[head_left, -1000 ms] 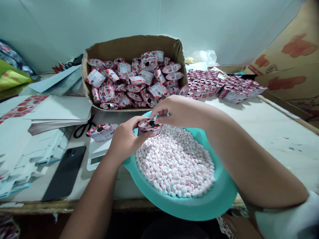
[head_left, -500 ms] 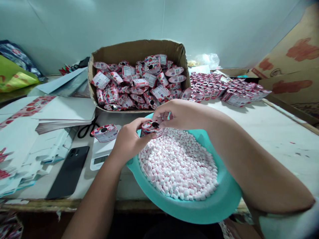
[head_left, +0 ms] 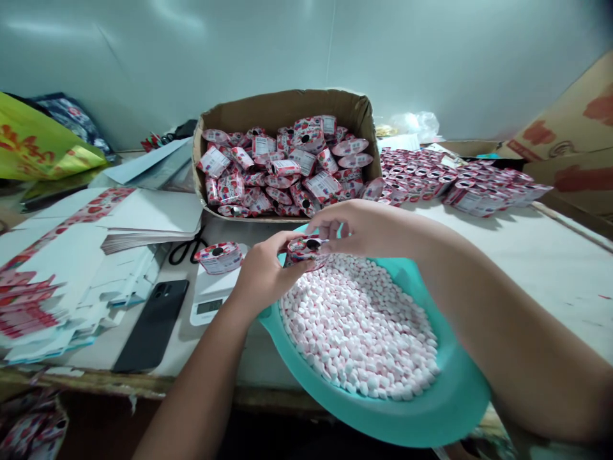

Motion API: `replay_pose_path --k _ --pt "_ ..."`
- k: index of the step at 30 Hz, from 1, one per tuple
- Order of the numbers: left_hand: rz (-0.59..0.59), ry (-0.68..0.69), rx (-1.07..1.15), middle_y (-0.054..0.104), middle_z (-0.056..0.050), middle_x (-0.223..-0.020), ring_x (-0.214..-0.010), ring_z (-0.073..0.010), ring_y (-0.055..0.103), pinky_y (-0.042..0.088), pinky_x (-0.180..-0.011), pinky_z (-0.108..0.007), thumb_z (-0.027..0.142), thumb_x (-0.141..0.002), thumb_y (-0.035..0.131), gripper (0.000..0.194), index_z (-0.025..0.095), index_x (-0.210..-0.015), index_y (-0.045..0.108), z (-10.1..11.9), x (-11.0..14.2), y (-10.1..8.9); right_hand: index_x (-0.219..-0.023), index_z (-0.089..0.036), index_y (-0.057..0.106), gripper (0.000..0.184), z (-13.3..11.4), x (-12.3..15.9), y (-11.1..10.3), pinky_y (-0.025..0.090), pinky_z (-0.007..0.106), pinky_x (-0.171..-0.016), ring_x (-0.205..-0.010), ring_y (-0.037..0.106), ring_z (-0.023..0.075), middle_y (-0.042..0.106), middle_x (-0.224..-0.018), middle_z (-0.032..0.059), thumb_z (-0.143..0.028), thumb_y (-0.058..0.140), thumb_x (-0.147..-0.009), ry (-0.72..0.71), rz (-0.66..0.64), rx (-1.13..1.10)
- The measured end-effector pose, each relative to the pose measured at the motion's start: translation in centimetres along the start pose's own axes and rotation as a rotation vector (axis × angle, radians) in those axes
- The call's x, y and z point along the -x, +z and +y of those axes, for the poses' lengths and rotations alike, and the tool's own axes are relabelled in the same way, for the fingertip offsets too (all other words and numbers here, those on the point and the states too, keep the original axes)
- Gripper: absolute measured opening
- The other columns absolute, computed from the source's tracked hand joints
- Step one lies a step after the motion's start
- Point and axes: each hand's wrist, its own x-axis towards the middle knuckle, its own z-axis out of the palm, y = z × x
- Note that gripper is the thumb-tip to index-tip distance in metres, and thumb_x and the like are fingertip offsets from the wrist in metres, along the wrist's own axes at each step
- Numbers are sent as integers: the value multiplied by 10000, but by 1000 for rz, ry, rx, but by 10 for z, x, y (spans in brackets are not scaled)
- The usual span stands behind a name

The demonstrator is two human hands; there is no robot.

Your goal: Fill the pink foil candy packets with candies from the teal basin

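My left hand (head_left: 262,273) is closed round a small red-and-white printed carton (head_left: 299,249) with a dark round hole in its top. Curled and bent down, my right hand (head_left: 352,227) has its fingertips at the right side of that hole; whatever they pinch is hidden. Both hands are over the far left part of a turquoise basin (head_left: 383,428). Inside it lies a heap of small pale pink and white candies (head_left: 359,332). Left of my left hand, a similar carton (head_left: 219,258) stands on a white kitchen scale (head_left: 205,295).
Behind the basin, a cardboard box (head_left: 287,102) is full of printed cartons. Rows of cartons (head_left: 493,188) stand at the right. A dark phone (head_left: 152,326), black scissors (head_left: 189,246) and stacked flat cartons (head_left: 86,255) lie at the left. The table's front edge (head_left: 96,378) runs below.
The camera view has turned slightly left, so everything sits further right in the picture. My hands keep nearly the same pose at the carton.
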Motion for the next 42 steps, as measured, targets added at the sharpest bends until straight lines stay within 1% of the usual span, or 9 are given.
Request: replay_pose_path --k 5,11,22,27,28,30,33,37,42 --pt "18 25 10 738 -21 -1133 -1038 -258 686 542 -877 -333 435 -771 758 425 279 -1157 672 1 1 -1 -1035 -220 725 276 1 0 0 426 274 -651 -777 639 177 727 -954 45 -358 635 -813 24 20 35" --pt "40 8 -29 740 -11 -1132 -1038 -240 688 535 -882 -317 322 -766 762 404 283 -1159 677 -1 0 2 -970 -207 737 232 9 0 2 440 287 -664 -784 645 181 731 -958 52 -326 612 -814 -2 -2 64" --pt "34 -17 -42 747 -3 -1111 -1002 -240 698 541 -895 -342 307 -740 780 409 297 -1139 694 0 0 2 -875 -230 755 195 12 3 -3 420 288 -607 -727 627 178 729 -862 33 -382 690 -773 42 -34 70" --pt "78 -29 -56 742 -2 -1126 -1012 -246 694 540 -905 -357 306 -741 779 447 308 -1175 674 -5 -1 5 -793 -245 750 298 20 13 -14 409 284 -576 -690 616 169 712 -774 11 -539 700 -783 -10 -196 -37" --pt "79 -31 -59 742 -7 -1124 -1011 -249 694 540 -907 -360 319 -743 781 451 304 -1180 672 -5 -1 5 -799 -246 747 318 19 14 -14 402 283 -566 -663 606 160 703 -750 6 -556 679 -802 -18 -193 -53" --pt "67 -21 -66 740 -15 -1129 -1023 -256 689 538 -913 -364 352 -753 779 447 296 -1183 670 -5 -1 4 -839 -245 741 280 15 12 -12 386 280 -548 -624 586 144 689 -729 -3 -516 672 -820 -11 -94 -46" --pt "51 17 -56 733 -25 -1145 -1051 -260 680 539 -904 -354 421 -782 758 436 280 -1184 666 -4 -1 2 -880 -235 735 155 8 4 -5 389 275 -556 -637 591 138 692 -759 -4 -361 686 -804 -11 61 -19" --pt "49 33 -74 732 -30 -1149 -1054 -265 679 536 -890 -344 435 -795 746 438 278 -1195 662 -3 0 1 -826 -219 746 121 8 -4 4 419 281 -624 -702 613 145 710 -817 10 -246 631 -800 -45 46 -17" --pt "42 40 -110 735 -9 -1151 -1039 -261 686 523 -895 -339 461 -787 747 439 304 -1190 666 -3 1 1 -819 -220 749 127 8 -6 9 428 269 -616 -683 618 140 725 -817 3 -227 623 -802 -58 37 -12"
